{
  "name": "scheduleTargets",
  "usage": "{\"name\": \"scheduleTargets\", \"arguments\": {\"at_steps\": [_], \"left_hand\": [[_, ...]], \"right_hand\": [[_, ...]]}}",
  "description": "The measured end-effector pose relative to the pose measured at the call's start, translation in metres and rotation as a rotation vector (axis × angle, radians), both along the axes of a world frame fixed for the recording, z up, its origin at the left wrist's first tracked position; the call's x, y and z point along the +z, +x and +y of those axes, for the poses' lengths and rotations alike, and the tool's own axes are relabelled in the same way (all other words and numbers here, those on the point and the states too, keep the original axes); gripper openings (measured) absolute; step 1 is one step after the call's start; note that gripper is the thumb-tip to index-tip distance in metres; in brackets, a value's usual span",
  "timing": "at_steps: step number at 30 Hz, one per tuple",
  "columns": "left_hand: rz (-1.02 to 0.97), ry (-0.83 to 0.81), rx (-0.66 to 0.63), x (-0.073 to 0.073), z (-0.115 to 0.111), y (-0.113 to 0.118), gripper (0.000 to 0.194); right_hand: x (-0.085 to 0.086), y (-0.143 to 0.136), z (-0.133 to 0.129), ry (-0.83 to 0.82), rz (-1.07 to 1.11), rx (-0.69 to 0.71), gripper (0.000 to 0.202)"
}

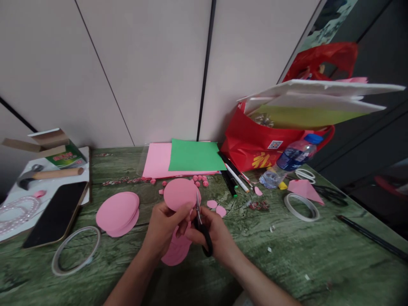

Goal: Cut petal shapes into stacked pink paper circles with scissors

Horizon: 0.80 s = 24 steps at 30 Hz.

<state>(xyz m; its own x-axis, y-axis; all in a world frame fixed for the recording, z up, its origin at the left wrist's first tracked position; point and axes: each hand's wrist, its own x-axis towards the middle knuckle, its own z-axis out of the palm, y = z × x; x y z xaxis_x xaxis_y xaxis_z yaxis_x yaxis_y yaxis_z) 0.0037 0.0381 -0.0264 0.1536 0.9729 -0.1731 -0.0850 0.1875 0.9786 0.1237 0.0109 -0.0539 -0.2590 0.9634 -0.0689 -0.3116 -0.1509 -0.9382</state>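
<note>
My left hand (pixel 168 226) pinches a pink paper circle (pixel 180 193) by its lower edge and holds it up above the table. In my right hand (pixel 215 233) is a pair of black-handled scissors (pixel 204 233), fingers closed round the handles. The blades point upward and lie against the right edge of the circle. Below my hands lie more pink paper circles (pixel 175 255), partly covered by my fingers. To the left a stack of pink circles (pixel 117 212) rests on the table. Two small pink petal-shaped pieces (pixel 216 208) lie just right of the scissors.
Green paper (pixel 197 155) and pink sheets lie at the back, with pens (pixel 234 178) beside them. A red bag (pixel 251 140), bottle (pixel 298 153) and tape roll (pixel 301 208) stand right. Phone (pixel 57 214), hammer (pixel 51 174) and another tape roll (pixel 57 261) lie left.
</note>
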Motion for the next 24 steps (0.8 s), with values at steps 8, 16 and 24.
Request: {"name": "scheduleTargets", "arguments": {"at_steps": [8,16,24], "left_hand": [[0.029,-0.042,0.023,-0.0016,0.0029,-0.0029,0.027],[-0.002,-0.066,0.026,0.0005,0.0021,-0.0035,0.027],[0.01,-0.032,0.029,-0.0015,0.0012,-0.0045,0.03]], "right_hand": [[-0.0006,0.0012,0.0006,-0.014,-0.015,-0.014,0.049],[0.0025,0.0014,0.0002,-0.027,0.002,-0.005,0.045],[0.0016,0.0019,0.0002,-0.02,-0.021,-0.014,0.043]]}}
